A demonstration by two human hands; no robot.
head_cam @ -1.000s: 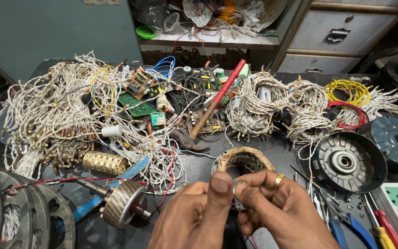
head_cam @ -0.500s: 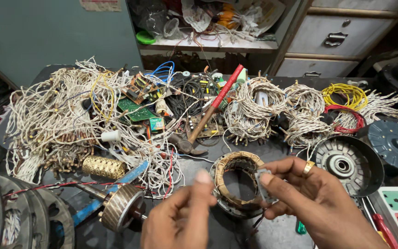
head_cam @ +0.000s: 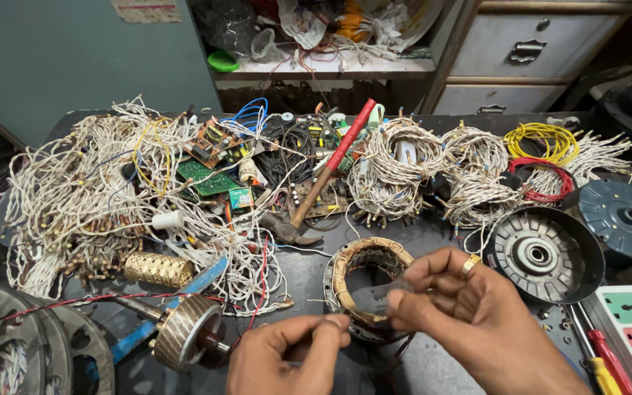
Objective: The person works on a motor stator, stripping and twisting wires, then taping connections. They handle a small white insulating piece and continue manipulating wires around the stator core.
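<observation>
Dark worktop (head_cam: 433, 241) packed w/ white wire bundles (head_cam: 74, 197) along far edge & left side. Round motor housing (head_cam: 546, 254) near right edge. Wound stator ring (head_cam: 367, 287) lies near the front edge, centre. Right hand (head_cam: 469, 314) just beside/over ring, grip pinched shut on a thin clear strip (head_cam: 389, 291). Left hand (head_cam: 294, 358) at front edge, fingers curled; what it holds, can't tell.
</observation>
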